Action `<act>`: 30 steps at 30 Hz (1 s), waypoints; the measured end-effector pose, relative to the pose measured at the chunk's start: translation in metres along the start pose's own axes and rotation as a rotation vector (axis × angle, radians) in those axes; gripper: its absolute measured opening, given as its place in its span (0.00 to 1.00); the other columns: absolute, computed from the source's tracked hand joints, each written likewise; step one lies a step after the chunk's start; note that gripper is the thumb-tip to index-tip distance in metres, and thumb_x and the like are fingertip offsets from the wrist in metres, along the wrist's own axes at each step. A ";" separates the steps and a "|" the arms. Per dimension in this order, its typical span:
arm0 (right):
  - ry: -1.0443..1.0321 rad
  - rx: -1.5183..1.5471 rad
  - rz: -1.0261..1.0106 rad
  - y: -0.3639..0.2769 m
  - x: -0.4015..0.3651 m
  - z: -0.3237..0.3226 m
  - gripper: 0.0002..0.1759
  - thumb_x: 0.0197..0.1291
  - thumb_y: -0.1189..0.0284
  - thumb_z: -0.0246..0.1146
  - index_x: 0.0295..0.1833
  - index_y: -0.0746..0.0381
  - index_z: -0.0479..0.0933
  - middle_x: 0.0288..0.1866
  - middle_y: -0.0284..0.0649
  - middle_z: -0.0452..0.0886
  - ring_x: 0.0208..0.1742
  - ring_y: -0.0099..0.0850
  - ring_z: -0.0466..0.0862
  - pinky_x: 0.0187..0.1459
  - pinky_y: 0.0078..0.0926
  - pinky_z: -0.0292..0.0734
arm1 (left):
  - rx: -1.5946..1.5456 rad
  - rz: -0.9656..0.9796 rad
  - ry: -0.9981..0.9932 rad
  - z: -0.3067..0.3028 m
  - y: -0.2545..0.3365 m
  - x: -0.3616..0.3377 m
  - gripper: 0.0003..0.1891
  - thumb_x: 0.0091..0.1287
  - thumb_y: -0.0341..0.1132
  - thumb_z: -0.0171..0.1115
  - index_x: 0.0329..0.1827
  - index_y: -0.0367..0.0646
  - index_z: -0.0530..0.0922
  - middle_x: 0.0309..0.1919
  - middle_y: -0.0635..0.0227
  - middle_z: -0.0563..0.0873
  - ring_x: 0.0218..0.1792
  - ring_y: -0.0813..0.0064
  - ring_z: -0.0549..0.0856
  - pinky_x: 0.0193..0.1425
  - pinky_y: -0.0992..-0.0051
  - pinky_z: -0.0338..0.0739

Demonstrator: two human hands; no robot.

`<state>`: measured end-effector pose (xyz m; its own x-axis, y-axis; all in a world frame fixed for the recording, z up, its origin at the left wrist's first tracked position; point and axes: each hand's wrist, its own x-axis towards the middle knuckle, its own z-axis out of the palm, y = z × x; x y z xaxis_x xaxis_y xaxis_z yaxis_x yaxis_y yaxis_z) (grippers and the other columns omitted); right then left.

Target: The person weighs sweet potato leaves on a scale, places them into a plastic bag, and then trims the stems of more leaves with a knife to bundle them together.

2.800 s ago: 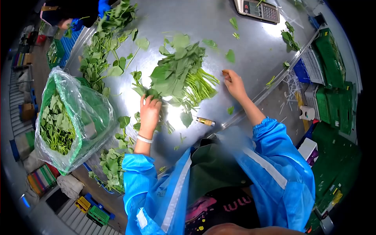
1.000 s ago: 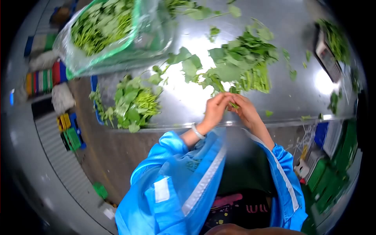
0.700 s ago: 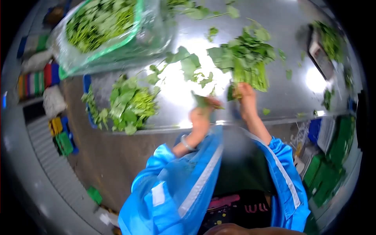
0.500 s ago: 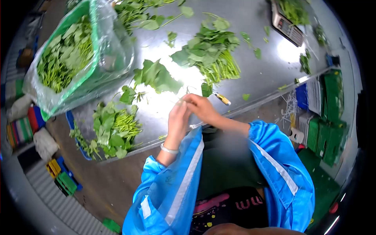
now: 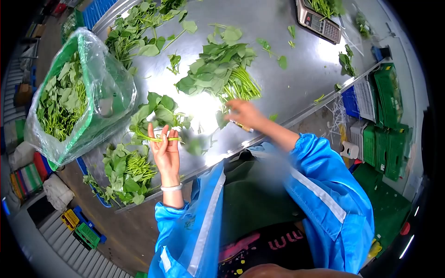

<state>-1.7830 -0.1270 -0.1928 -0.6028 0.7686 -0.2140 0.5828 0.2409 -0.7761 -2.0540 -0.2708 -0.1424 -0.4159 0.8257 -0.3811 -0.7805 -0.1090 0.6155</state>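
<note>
My left hand (image 5: 164,153) is closed on a few leafy green stems (image 5: 160,138), whose leaves fan out beyond the fingers. My right hand (image 5: 246,114) is raised over the table with fingers apart, beside a small yellow-handled tool (image 5: 243,126), whose kind I cannot make out. Just beyond it lies a big bundle of leafy greens (image 5: 218,72), cut stems pointing right. A blurred leaf (image 5: 197,144) is between my hands. Another heap of greens (image 5: 127,171) sits at the near left edge.
A green crate (image 5: 88,134) lined with clear plastic holds greens at left. More greens (image 5: 134,32) lie at the far side. A digital scale (image 5: 320,23) carries greens at the far right. Loose leaves dot the metal table (image 5: 287,92). Green crates (image 5: 387,148) stand on the right.
My hands were together at the table's near edge; now they are apart. The left has moved left with the stems, the right slightly right. The view has shifted.
</note>
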 end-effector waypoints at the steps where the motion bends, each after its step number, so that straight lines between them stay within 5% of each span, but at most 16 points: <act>1: 0.195 -0.040 0.074 0.026 0.012 -0.016 0.27 0.56 0.55 0.67 0.55 0.62 0.75 0.51 0.49 0.80 0.54 0.48 0.79 0.55 0.41 0.74 | -0.022 -0.018 0.004 0.006 -0.004 0.002 0.25 0.66 0.20 0.58 0.66 0.47 0.69 0.59 0.54 0.77 0.53 0.64 0.82 0.69 0.59 0.72; 2: 0.389 -0.078 0.154 0.050 0.023 -0.027 0.32 0.53 0.52 0.69 0.56 0.64 0.74 0.52 0.51 0.80 0.55 0.48 0.79 0.55 0.41 0.74 | -0.009 -0.029 -0.037 0.006 -0.015 0.006 0.18 0.65 0.18 0.58 0.56 0.46 0.74 0.59 0.57 0.77 0.53 0.66 0.81 0.69 0.61 0.73; 4: 0.404 -0.185 0.262 0.078 0.045 -0.042 0.35 0.50 0.52 0.71 0.55 0.66 0.74 0.51 0.54 0.80 0.54 0.48 0.80 0.54 0.41 0.75 | 0.031 -0.075 -0.070 0.019 -0.037 0.012 0.10 0.59 0.14 0.58 0.29 0.42 0.79 0.60 0.60 0.77 0.49 0.71 0.81 0.68 0.64 0.73; 6: 0.415 -0.291 0.367 0.100 0.057 -0.040 0.37 0.47 0.51 0.73 0.55 0.68 0.74 0.51 0.56 0.80 0.52 0.48 0.81 0.53 0.41 0.76 | -0.042 -0.139 -0.054 0.030 -0.067 0.022 0.10 0.54 0.13 0.56 0.31 0.40 0.77 0.56 0.59 0.78 0.41 0.72 0.78 0.55 0.71 0.74; 8: 0.061 -0.047 0.419 0.117 0.072 -0.029 0.40 0.44 0.53 0.74 0.55 0.71 0.73 0.45 0.56 0.82 0.47 0.49 0.82 0.51 0.38 0.76 | -0.100 -0.212 -0.008 0.029 -0.094 0.039 0.09 0.52 0.17 0.55 0.34 0.37 0.77 0.50 0.59 0.79 0.35 0.73 0.75 0.46 0.74 0.70; 10: -0.032 0.205 0.374 0.118 0.081 -0.036 0.34 0.46 0.60 0.73 0.56 0.68 0.73 0.41 0.48 0.83 0.42 0.40 0.84 0.46 0.31 0.78 | -0.110 -0.286 0.144 0.024 -0.118 0.057 0.09 0.55 0.23 0.55 0.39 0.33 0.77 0.43 0.62 0.79 0.30 0.74 0.71 0.38 0.75 0.67; 12: -0.075 0.381 0.405 0.101 0.086 -0.068 0.31 0.47 0.62 0.73 0.54 0.67 0.74 0.40 0.43 0.84 0.37 0.34 0.85 0.41 0.29 0.80 | -0.133 -0.293 0.183 0.031 -0.124 0.069 0.09 0.55 0.23 0.56 0.39 0.33 0.77 0.42 0.63 0.79 0.29 0.75 0.69 0.36 0.75 0.66; 15: 0.134 0.742 0.149 0.073 0.080 -0.128 0.24 0.51 0.69 0.71 0.53 0.66 0.75 0.38 0.39 0.83 0.32 0.25 0.83 0.34 0.25 0.78 | -0.098 -0.232 0.243 0.071 -0.123 0.076 0.10 0.62 0.28 0.58 0.45 0.34 0.79 0.35 0.67 0.79 0.25 0.80 0.64 0.31 0.78 0.61; 17: -0.097 1.108 0.208 0.067 0.077 -0.157 0.19 0.54 0.72 0.70 0.50 0.65 0.75 0.35 0.38 0.83 0.27 0.24 0.81 0.28 0.27 0.76 | -0.120 -0.209 0.202 0.082 -0.124 0.079 0.13 0.66 0.31 0.58 0.49 0.34 0.79 0.33 0.68 0.79 0.24 0.80 0.64 0.30 0.79 0.60; 19: -0.110 0.878 0.231 0.099 0.094 -0.151 0.19 0.56 0.69 0.71 0.49 0.65 0.74 0.33 0.38 0.81 0.25 0.24 0.79 0.25 0.24 0.73 | -0.148 -0.262 0.179 0.086 -0.127 0.082 0.14 0.68 0.33 0.56 0.53 0.35 0.78 0.32 0.69 0.78 0.23 0.81 0.64 0.29 0.78 0.60; 21: 0.035 0.375 0.464 0.115 0.100 -0.157 0.16 0.57 0.68 0.70 0.45 0.66 0.76 0.29 0.37 0.81 0.24 0.23 0.79 0.24 0.22 0.72 | -0.121 -0.299 0.193 0.088 -0.129 0.082 0.14 0.71 0.35 0.54 0.54 0.37 0.77 0.29 0.72 0.75 0.22 0.81 0.64 0.28 0.78 0.60; 23: 0.048 0.599 0.425 0.103 0.089 -0.165 0.15 0.58 0.64 0.69 0.41 0.66 0.78 0.26 0.36 0.81 0.24 0.21 0.78 0.23 0.21 0.70 | -0.165 -0.244 0.071 0.088 -0.129 0.078 0.14 0.72 0.36 0.54 0.54 0.37 0.77 0.27 0.72 0.75 0.21 0.81 0.65 0.28 0.78 0.60; 25: 0.068 0.941 0.409 0.086 0.075 -0.175 0.16 0.59 0.61 0.68 0.38 0.65 0.80 0.25 0.35 0.81 0.25 0.22 0.78 0.26 0.23 0.71 | -0.137 -0.241 0.152 0.091 -0.125 0.076 0.14 0.73 0.38 0.53 0.50 0.36 0.79 0.29 0.69 0.80 0.22 0.81 0.66 0.28 0.78 0.61; 26: 0.073 0.943 0.408 0.100 0.075 -0.168 0.16 0.59 0.61 0.68 0.38 0.65 0.80 0.25 0.35 0.81 0.25 0.22 0.78 0.26 0.23 0.71 | -0.137 -0.249 0.177 0.093 -0.125 0.076 0.15 0.73 0.39 0.53 0.49 0.35 0.79 0.30 0.69 0.82 0.22 0.81 0.66 0.28 0.78 0.61; 28: 0.115 0.309 0.510 0.127 0.076 -0.154 0.16 0.61 0.62 0.66 0.44 0.65 0.81 0.31 0.36 0.83 0.28 0.24 0.79 0.31 0.24 0.74 | -0.136 -0.259 0.195 0.096 -0.123 0.077 0.15 0.74 0.39 0.53 0.48 0.35 0.79 0.31 0.69 0.83 0.22 0.81 0.66 0.29 0.79 0.60; 30: 0.168 0.396 0.451 0.137 0.068 -0.161 0.17 0.61 0.62 0.66 0.46 0.66 0.81 0.34 0.36 0.84 0.31 0.25 0.80 0.35 0.25 0.75 | -0.109 -0.243 0.121 0.096 -0.123 0.076 0.16 0.74 0.41 0.53 0.45 0.34 0.80 0.32 0.68 0.83 0.22 0.81 0.66 0.29 0.78 0.61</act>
<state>-1.6564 0.0532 -0.2184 -0.2311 0.8341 -0.5008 0.4944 -0.3427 -0.7989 -1.9449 -0.1417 -0.1803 -0.2577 0.7636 -0.5921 -0.9069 0.0203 0.4208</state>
